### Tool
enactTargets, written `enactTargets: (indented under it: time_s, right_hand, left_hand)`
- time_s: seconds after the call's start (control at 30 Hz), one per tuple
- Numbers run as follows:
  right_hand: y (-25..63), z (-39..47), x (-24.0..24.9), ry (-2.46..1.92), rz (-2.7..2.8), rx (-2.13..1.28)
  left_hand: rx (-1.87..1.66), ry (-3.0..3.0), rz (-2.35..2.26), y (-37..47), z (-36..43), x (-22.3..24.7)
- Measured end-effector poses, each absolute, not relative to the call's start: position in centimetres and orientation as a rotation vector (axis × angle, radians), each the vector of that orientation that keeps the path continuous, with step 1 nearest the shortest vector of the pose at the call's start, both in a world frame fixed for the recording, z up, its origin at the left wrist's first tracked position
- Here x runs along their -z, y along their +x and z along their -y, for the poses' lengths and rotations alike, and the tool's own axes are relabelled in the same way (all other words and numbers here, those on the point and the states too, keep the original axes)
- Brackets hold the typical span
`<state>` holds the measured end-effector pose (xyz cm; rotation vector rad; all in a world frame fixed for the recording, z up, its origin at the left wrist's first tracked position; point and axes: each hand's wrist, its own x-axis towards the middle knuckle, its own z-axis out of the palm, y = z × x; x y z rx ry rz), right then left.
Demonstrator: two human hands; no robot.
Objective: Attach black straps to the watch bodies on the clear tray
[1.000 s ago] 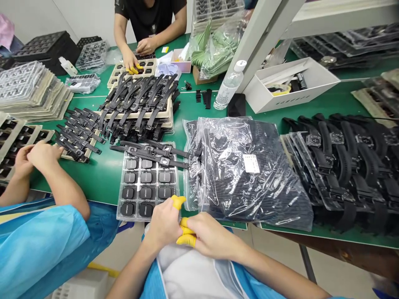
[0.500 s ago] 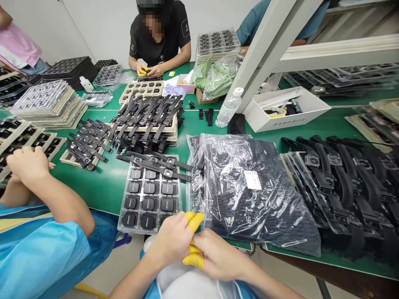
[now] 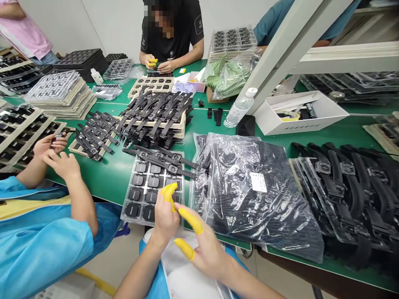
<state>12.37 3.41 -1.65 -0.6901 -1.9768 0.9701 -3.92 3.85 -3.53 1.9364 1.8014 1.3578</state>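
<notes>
Yellow finger cots cover fingertips on both of my hands. My left hand (image 3: 166,216) is raised over the lower right of a clear compartment tray (image 3: 124,211), its fingers curled together; whatever they hold, if anything, is hidden. My right hand (image 3: 207,249) is close beside it, thumb and forefinger spread apart with nothing visible between them. The forefinger's tip nearly meets my left hand. Square black pieces (image 3: 151,197) fill the tray's pockets, some hidden behind my left hand. Several black watch straps (image 3: 158,158) lie across the tray's far end.
A plastic-wrapped black bundle (image 3: 243,199) lies right of the tray. More watches with straps (image 3: 352,187) are stacked at the far right, and strap piles (image 3: 156,112) stand beyond the tray. Co-workers sit left and across. A bottle (image 3: 241,108) and white box (image 3: 302,120) stand behind.
My hands were clasped together; now they have come apart, the left rising toward the tray and the right spreading its fingers. The left co-worker's hands have parted and one holds a small dark item.
</notes>
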Motion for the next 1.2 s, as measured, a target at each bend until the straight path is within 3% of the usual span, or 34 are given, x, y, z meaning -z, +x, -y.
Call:
enactTargets:
  time_s: [0.53,0.9,1.2]
  right_hand:
    - [10.7,-1.8,2.7,-0.516,1.778,-1.088]
    - [10.2,-4.1,3.2,-0.728,1.175,-1.695]
    - [11.0,-4.1,2.5,-0.785,1.178,-1.678]
  left_hand:
    - [-1.337,1.788,-1.879,-4.7,-3.4,4.7]
    - [-1.158,2.005,-1.519,-4.1,-3.5,4.2]
    - [-0.900,2.011,-1.568,-3.6,-3.6,3.3]
